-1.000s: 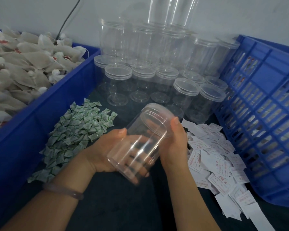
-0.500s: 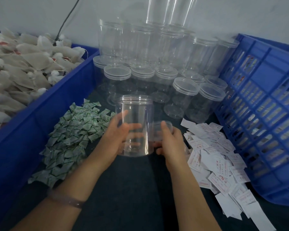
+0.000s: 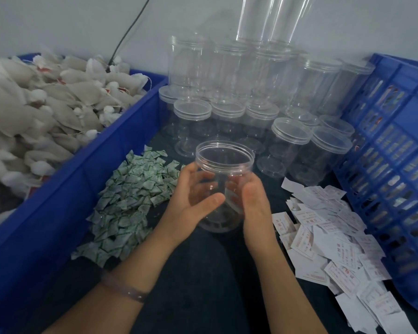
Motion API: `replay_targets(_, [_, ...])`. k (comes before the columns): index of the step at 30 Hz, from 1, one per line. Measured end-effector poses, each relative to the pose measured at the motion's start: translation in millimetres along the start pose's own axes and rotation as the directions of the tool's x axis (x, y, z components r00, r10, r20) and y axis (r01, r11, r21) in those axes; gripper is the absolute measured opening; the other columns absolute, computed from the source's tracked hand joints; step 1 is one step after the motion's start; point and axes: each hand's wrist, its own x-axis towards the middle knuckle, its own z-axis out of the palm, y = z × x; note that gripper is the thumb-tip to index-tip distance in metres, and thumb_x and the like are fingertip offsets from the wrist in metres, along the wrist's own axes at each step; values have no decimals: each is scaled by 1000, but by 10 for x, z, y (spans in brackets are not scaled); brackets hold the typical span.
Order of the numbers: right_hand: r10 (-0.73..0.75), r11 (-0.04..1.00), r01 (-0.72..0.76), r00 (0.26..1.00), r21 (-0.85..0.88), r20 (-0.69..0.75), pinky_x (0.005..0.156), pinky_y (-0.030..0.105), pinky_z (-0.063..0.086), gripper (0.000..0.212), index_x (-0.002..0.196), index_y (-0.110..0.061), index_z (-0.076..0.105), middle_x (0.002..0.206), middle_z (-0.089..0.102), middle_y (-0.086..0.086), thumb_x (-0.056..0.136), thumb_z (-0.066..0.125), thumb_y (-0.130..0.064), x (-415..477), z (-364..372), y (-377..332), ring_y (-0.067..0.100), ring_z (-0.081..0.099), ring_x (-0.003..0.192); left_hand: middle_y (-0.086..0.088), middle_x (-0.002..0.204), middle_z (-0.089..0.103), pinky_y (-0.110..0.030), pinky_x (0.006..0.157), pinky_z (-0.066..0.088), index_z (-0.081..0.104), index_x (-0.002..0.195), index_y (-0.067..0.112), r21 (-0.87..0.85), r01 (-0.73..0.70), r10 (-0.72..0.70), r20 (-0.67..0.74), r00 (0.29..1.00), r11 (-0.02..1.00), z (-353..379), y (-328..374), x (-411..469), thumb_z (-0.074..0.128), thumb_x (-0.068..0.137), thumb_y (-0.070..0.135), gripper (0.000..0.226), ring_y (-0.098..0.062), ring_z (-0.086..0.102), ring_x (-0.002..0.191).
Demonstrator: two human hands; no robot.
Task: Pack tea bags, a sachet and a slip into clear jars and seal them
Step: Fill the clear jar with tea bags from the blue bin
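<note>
**Two hands are holding an open jar**

The left hand (image 3: 193, 203) and the right hand (image 3: 253, 206) are both wrapping around the open jar (image 3: 225, 162), one on each side. It is standing straight up with no lid on. The jar is looking light, thin and smooth, so it is probably slipping easily. Holding its round sides low down is likely the safest way. Green sachets (image 3: 130, 196) are lying just left of the jar, and white slips (image 3: 323, 227) are lying just right of it. Farther left of the jar, tea bags (image 3: 46, 116) are filling a blue bin (image 3: 58, 201). Behind the jar, lidded jars (image 3: 227, 112) are standing stacked.
</note>
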Motion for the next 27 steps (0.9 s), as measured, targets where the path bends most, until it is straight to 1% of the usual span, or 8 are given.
replay_targets(2, [-32, 999, 34, 996, -19, 88, 94, 21, 48, 90, 138, -16, 41, 125, 62, -14, 69, 70, -66, -25, 25, 50, 6, 57, 120, -16, 130, 55, -41, 96, 50, 41, 131, 13, -71, -5, 4, -12, 1000, 997, 3, 29, -6, 66, 78, 57, 74, -30, 57, 119])
replay_targets(5, [-48, 995, 59, 991, -84, 128, 90, 18, 49, 90, 137, -22, 39, 121, 61, -20, 60, 82, -41, -45, 91, 84, 3, 59, 116, -7, 126, 59, -34, 92, 51, 43, 129, 18, -34, 17, -21, -109, 994, 999, 48, 117, -36, 50, 76, 78, 81, -19, 61, 114])
replay_targets(11, [-84, 992, 92, 991, -82, 100, 84, 7, 45, 77, 108, -71, 43, 117, 57, -36, 50, 85, -42, -80, 198, 65, -9, 56, 112, 12, 124, 55, -17, 99, 41, 47, 129, 24, 426, -190, 330, -283, 901, 885, -4, 815, 26, 42, 94, 29, 35, 1, 51, 118])
replay_targets(13, [-83, 990, 97, 986, -99, 142, 83, 3, 43, 79, 103, -78, 40, 118, 55, -40, 48, 85, -44, -130, 258, 52, -11, 54, 113, 14, 114, 60, -14, 92, 41, 61, 119, 22, 610, -199, 380, -182, 907, 767, -113, 1202, 135, 46, 96, 23, 27, -1, 54, 111])
replay_targets(16, [-52, 992, 71, 983, -106, 178, 86, 8, 45, 82, 103, -81, 35, 119, 52, -42, 44, 85, -52, -144, 354, 34, -12, 52, 115, 6, 116, 64, -18, 84, 37, 67, 112, 21, 844, -75, 249, -70, 966, 531, -352, 1653, 384, 45, 98, 16, 27, -8, 56, 106])
replay_targets(21, [-61, 990, 83, 980, -111, 188, 81, -3, 39, 83, 103, -82, 30, 115, 46, -49, 45, 83, -57, 22, 619, -111, -21, 46, 112, -9, 123, 61, -34, 91, 45, 62, 122, 13, 984, 176, -49, -176, 983, 11, -1080, 1782, 661, 42, 98, 11, 31, -26, 57, 107])
replay_targets(24, [-121, 990, 132, 976, -49, 181, 80, -2, 39, 89, 121, -63, 36, 120, 50, -40, 50, 87, -47, 97, 818, -153, -19, 48, 111, -7, 123, 61, -37, 93, 47, 61, 121, 17, 969, 221, -156, -236, 959, -107, -1489, 1548, 646, 48, 97, 17, 27, -23, 58, 106])
replay_targets(27, [-133, 989, 142, 976, -40, 175, 87, 5, 44, 97, 134, -43, 39, 125, 52, -30, 51, 90, -42, 103, 958, -59, -12, 50, 116, -5, 114, 63, -33, 77, 46, 63, 110, 19, 942, 165, -213, -232, 949, -292, -1646, 1287, 664, 48, 96, 27, 21, -24, 61, 99])
